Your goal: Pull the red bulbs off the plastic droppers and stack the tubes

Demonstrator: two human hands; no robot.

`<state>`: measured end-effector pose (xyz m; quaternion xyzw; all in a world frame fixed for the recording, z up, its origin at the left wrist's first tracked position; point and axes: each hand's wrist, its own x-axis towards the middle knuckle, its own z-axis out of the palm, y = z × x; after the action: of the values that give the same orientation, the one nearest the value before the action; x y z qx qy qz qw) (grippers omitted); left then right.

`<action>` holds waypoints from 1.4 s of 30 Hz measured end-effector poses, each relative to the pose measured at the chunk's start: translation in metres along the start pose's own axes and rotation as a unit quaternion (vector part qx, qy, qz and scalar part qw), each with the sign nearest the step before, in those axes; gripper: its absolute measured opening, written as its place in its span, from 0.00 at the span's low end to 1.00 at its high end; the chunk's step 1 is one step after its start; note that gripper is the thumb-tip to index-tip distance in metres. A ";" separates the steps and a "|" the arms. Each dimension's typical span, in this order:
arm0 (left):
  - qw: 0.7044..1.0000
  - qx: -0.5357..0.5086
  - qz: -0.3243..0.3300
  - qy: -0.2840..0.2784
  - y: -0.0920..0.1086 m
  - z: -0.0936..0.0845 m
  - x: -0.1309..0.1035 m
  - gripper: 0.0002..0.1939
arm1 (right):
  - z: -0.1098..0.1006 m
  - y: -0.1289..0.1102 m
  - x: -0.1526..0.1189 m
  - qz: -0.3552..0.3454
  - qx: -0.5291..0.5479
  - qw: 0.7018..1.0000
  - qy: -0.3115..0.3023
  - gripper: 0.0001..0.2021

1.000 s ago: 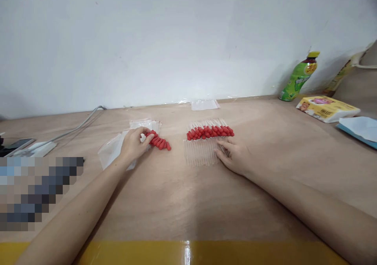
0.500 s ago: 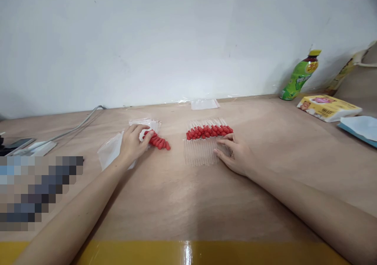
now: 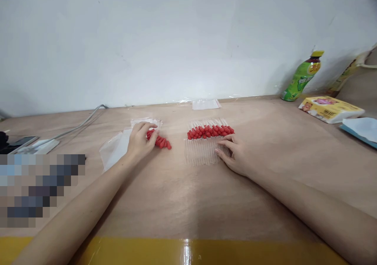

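My left hand (image 3: 141, 140) is over a small pile of red rubber bulbs (image 3: 161, 141), its thumb and fingers curved and a little apart at the near edge. Right of the pile lies a row of clear droppers with red bulbs (image 3: 210, 131), their thin tubes pointing away from me. Just below these, clear tubes (image 3: 202, 153) lie side by side. My right hand (image 3: 235, 153) rests at the right end of the clear tubes, thumb and fingers apart, fingertips touching them. Clear zip bags (image 3: 114, 151) lie under and behind my left hand.
Another clear bag (image 3: 206, 104) lies by the wall. At the right stand a green drink bottle (image 3: 303, 76), a yellow tissue pack (image 3: 330, 108) and a blue-and-white packet (image 3: 361, 129). A grey cable (image 3: 79, 125) and a phone (image 3: 23, 141) are at the left, beside a blurred patch.
My left hand has shifted slightly right over the red bulbs, covering more of them. My right hand stays at the tubes. The view has moved slightly.
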<state>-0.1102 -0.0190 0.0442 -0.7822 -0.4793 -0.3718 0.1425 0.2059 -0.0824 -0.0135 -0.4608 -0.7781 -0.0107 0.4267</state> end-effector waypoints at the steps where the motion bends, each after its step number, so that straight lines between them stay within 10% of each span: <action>1: 1.000 -0.005 0.016 -0.013 0.008 0.002 0.003 0.08 | 0.000 0.000 0.000 0.003 0.003 1.000 0.004 0.10; 10: 0.978 -0.017 0.102 -0.181 0.080 0.045 0.036 0.14 | -0.003 0.004 0.000 0.043 0.036 0.998 0.043 0.10; 19: 0.957 -0.159 -0.010 -0.241 0.076 0.065 0.047 0.11 | -0.004 0.005 0.000 0.059 0.043 0.997 0.036 0.10; 33: 0.966 -0.177 -0.166 -0.093 0.063 0.042 0.036 0.05 | -0.005 0.005 0.001 0.047 0.043 0.997 0.047 0.09; 42: 0.976 -0.181 0.089 -0.079 0.073 0.003 -0.028 0.05 | -0.014 -0.010 0.003 -0.055 0.003 0.997 0.055 0.23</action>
<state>-0.0536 -0.0718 0.0316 -0.8613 -0.3421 -0.3755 -0.0077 0.2075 -0.0917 0.0016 -0.4149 -0.7776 -0.0575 0.4690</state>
